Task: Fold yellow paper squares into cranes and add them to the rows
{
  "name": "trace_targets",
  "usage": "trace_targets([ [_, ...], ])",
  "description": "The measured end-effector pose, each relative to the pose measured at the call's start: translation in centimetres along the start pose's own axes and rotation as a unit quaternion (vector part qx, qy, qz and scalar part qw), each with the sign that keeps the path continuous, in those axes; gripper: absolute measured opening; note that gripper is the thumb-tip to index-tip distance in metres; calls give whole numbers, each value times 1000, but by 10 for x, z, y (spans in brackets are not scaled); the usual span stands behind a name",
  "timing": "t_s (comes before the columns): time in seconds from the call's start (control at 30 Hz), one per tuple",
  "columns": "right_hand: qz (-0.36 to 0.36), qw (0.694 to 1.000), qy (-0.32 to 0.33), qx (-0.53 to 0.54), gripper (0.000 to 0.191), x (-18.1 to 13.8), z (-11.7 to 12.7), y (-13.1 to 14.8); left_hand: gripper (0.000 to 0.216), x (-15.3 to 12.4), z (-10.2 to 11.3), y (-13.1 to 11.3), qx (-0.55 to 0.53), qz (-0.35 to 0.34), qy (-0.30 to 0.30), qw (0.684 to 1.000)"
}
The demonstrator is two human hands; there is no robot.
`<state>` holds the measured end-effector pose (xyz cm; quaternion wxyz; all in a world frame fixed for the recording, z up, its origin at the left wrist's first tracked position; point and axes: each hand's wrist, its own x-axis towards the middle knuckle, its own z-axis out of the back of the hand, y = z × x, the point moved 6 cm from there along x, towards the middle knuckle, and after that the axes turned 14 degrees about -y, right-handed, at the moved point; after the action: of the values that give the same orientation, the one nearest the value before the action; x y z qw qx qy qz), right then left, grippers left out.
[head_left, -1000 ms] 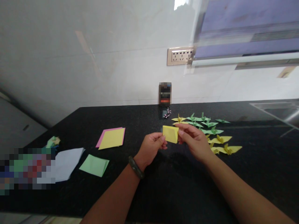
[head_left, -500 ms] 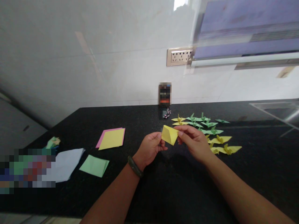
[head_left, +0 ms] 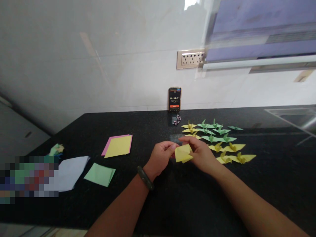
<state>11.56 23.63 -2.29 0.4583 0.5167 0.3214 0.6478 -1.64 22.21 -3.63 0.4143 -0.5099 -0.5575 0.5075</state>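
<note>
paper (head_left: 183, 154), folded yellow, in grip of left hand (head_left: 160, 157) and right hand (head_left: 202, 155), right edge hidden

Hands (head_left: 181, 154) lowered toward counter; yellow folded paper (head_left: 183, 153) now lower, tilted flatter.

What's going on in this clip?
A person holds a folded yellow paper between both hands, left hand pinching its left edge and right hand its right side, just above a black counter. To the right lie rows of yellow and green paper cranes. To the left lie flat sheets: a yellow sheet on a pink sheet, and a green sheet. A phone leans against the wall behind, showing a timer.
</note>
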Motion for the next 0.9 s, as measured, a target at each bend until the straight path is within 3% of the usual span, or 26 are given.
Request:
trace_targets([
  [0.1,-17,1000,15,9,25,-2,-6,-2,23,0,-2,8,-51,37,5,998],
  [0.4,23,995,-88,-27,14,1,9,4,26,-4,-7,8,-174,89,36,980],
  [0.53,-17,995,-100,-16,15,2,9,-1,29,-3,-8,11,-164,87,53,981],
  [0.67,-87,992,-82,34,13,2,4,-8,27,-2,-6,14,-160,94,28,982],
  [0.9,-199,965,-49,162,17,-4,-5,-18,30,-2,-6,14,-151,97,31,983],
])
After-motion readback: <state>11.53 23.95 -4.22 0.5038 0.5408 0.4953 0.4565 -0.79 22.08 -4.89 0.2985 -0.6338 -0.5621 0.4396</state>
